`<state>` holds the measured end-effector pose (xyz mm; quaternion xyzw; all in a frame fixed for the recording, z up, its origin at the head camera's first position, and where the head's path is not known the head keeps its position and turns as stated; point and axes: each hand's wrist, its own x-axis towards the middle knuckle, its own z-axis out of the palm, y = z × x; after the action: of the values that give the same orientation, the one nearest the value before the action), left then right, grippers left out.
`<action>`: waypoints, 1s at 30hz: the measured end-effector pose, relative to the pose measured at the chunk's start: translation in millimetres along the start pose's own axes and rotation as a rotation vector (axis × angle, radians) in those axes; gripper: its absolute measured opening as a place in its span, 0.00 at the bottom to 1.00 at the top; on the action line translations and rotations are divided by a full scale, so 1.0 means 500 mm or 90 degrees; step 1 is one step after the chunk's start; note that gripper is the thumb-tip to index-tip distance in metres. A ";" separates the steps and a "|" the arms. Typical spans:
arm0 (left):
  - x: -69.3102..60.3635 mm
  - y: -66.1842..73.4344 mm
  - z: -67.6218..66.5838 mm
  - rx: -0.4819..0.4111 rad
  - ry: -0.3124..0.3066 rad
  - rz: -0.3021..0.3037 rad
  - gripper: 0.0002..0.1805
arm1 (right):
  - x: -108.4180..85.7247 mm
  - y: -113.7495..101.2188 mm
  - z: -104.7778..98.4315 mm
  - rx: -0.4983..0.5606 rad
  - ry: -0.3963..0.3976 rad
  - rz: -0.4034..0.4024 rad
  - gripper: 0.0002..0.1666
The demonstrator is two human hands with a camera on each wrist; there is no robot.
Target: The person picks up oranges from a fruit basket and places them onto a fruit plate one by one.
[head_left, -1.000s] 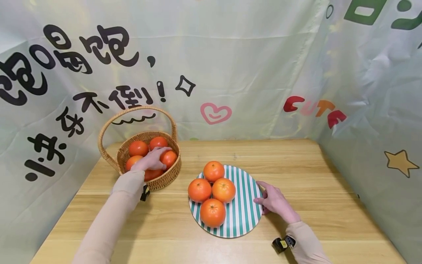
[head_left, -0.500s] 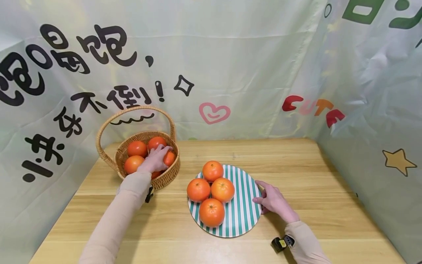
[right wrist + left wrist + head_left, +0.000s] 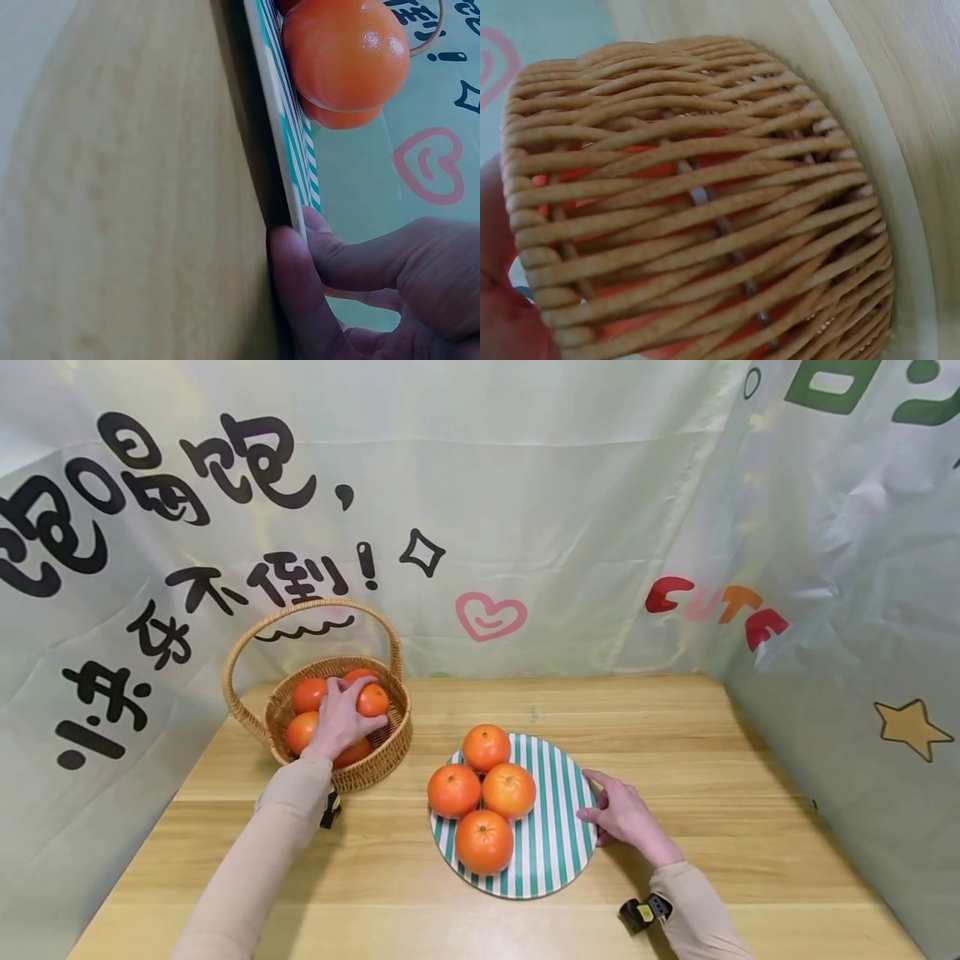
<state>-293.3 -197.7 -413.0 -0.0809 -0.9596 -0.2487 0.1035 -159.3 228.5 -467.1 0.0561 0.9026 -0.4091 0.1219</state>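
Observation:
In the head view my left hand [image 3: 347,718] reaches into a wicker basket [image 3: 378,767] and grips an orange [image 3: 373,701] between thumb and fingers. Other oranges [image 3: 302,732] lie around it in the basket. The woven basket wall [image 3: 697,195] fills most of the left wrist view and hides nearly all of that hand. On the right, my right hand [image 3: 628,817] pinches the rim of a round green-and-white striped plate [image 3: 558,835]. The right wrist view has the thumb and a finger on either side of the plate's edge [image 3: 288,157]. Several oranges [image 3: 484,842] sit on the plate's left half.
A tall arched handle [image 3: 234,672] rises over the basket. The wooden table [image 3: 420,927] meets a printed cloth backdrop [image 3: 570,527] at the back and sides. Small black wrist devices [image 3: 636,916] are worn at the cuffs.
The left hand has shifted inside the basket, and the gripped orange has moved slightly back and left, away from the basket's right wall. The right hand and the plate stay put.

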 end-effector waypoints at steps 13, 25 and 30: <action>-0.027 0.019 -0.020 -0.143 0.088 0.013 0.37 | 0.000 0.001 -0.002 -0.001 -0.008 -0.002 0.44; -0.033 0.094 -0.028 -0.138 0.081 0.124 0.39 | -0.001 -0.002 -0.004 0.001 -0.010 -0.001 0.44; -0.023 0.139 -0.021 -0.130 0.060 0.149 0.40 | -0.001 -0.003 -0.004 0.001 -0.013 -0.004 0.44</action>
<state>-266.4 -144.0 -374.9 -0.1907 -0.9073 -0.3349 0.1683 -159.5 229.1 -465.0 0.0491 0.9013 -0.4105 0.1295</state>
